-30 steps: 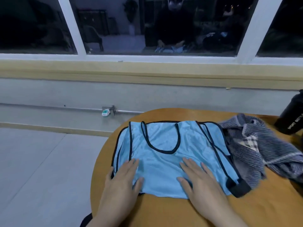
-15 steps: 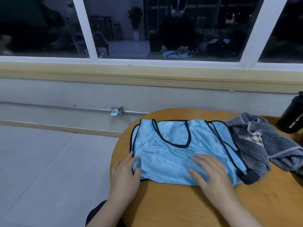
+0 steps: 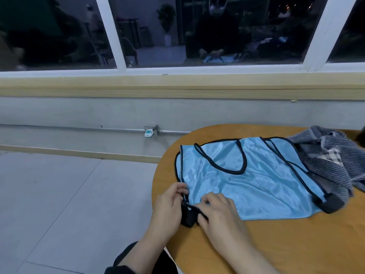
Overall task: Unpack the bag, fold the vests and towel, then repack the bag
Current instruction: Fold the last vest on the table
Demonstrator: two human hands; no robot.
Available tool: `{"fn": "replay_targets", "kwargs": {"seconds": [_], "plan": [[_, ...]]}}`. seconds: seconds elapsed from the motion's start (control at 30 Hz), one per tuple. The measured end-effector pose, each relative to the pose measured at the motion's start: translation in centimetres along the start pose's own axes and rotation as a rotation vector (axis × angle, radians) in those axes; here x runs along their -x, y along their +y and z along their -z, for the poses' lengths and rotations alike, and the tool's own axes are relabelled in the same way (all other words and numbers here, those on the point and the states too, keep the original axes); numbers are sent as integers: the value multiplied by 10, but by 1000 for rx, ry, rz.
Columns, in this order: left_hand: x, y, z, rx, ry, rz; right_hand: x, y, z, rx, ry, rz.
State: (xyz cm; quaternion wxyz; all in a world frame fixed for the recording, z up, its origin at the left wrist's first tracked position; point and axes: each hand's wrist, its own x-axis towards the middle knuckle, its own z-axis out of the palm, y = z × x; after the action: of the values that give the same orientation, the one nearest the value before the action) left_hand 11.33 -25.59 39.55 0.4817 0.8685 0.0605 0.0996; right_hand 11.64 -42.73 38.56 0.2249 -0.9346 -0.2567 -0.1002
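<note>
sitting at a round wooden table (image 3: 256,250), a person is working both hands at the near-left corner of a light blue vest (image 3: 252,180), which is lying flat on the tabletop with its neckline pointing away toward a window (image 3: 197,32). the left hand (image 3: 167,208) is curling its fingers around the vest's left edge and pinching the black strap (image 3: 188,215) there. the right hand (image 3: 217,210) is bending its fingers over the same corner and appears to be gripping that strap too. the vest is stretching out to the right and away from the hands, its long side running left to right, so a fold would likely be carrying this corner rightward; both hands are equally near. a striped grey towel (image 3: 331,163) is lying crumpled, touching the vest's far-right side.
</note>
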Motion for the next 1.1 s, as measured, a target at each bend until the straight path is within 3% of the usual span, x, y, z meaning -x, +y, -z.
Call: {"fn": "replay_targets", "kwargs": {"seconds": [0.13, 0.27, 0.6, 0.8, 1.1], "plan": [[-36, -9, 14, -404, -159, -196, 0, 7, -2, -148, 34, -73], [-77, -16, 21, -483, -259, -214, 3, 11, 5, -428, 47, -191], [-110, -25, 20, -620, -387, -351, 2, 7, 25, -775, 120, -274], [-110, -28, 19, -652, -377, -396, 7, 10, 23, -832, 186, -376], [-113, -38, 20, -560, -157, -303, 4, -13, 24, -883, 99, -403]]}}
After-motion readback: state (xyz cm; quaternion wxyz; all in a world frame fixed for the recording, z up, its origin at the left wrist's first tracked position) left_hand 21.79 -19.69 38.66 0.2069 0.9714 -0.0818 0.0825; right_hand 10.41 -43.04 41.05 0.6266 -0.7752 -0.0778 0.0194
